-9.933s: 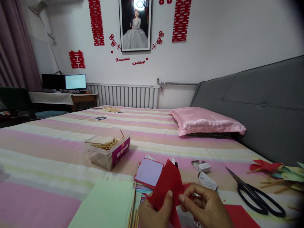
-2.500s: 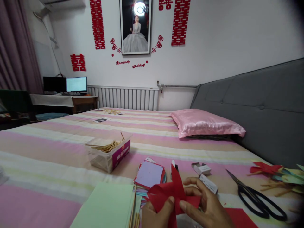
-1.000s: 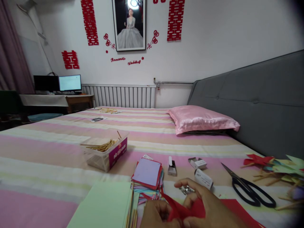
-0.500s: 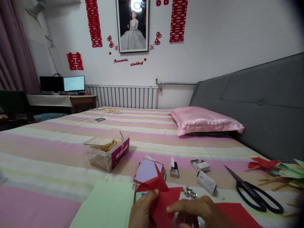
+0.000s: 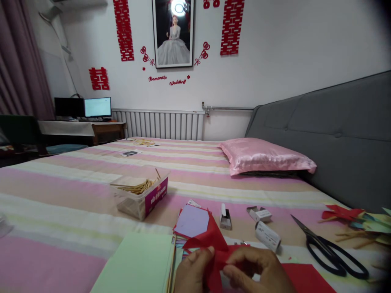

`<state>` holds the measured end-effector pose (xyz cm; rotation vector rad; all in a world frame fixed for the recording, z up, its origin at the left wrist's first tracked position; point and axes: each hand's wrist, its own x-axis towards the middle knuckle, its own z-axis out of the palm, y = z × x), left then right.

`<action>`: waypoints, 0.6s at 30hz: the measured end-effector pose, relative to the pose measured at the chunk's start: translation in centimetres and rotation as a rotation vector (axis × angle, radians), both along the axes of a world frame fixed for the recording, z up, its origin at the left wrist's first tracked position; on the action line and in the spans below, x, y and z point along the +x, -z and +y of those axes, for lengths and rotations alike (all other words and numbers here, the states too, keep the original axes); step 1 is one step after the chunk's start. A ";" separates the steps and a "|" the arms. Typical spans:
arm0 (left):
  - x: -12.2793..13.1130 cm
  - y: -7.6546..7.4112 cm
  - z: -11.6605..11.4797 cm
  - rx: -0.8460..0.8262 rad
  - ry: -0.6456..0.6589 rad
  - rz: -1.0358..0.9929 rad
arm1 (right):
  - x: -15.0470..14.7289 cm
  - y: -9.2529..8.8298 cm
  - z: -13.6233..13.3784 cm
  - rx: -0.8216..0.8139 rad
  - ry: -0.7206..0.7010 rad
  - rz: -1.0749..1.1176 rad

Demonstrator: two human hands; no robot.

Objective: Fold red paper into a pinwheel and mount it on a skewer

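Both your hands, left (image 5: 195, 270) and right (image 5: 259, 270), pinch the folded red paper (image 5: 214, 246) between fingertips, steadying its creases, stapler (image 5: 225, 217) within reach.

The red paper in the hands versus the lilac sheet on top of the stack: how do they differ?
The red paper is folded into points and pinched between the left hand and right hand; the lilac sheet lies flat and untouched on the stack of coloured paper. The red paper is a deep, saturated colour; the lilac sheet is pale. Both are thin craft paper on the striped bedspread.
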<state>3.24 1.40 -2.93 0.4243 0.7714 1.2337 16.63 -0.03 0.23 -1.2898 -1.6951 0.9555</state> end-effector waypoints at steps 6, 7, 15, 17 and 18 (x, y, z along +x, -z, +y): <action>0.4 0.8 0.3 -0.018 -0.073 0.094 | -0.2 1.4 0.5 -0.087 0.092 0.214; 0.4 1.0 0.3 -0.019 -0.080 0.109 | -0.2 1.4 0.5 -0.087 0.101 0.227; 0.6 1.0 0.1 0.018 -0.154 0.314 | -0.1 1.2 0.6 -0.094 0.157 0.230; 0.8 0.7 -0.1 0.042 -0.160 0.340 | -0.1 1.2 0.6 -0.090 0.166 0.241; 0.9 0.5 -0.1 0.050 -0.160 0.345 | -0.1 1.2 0.6 -0.094 0.171 0.238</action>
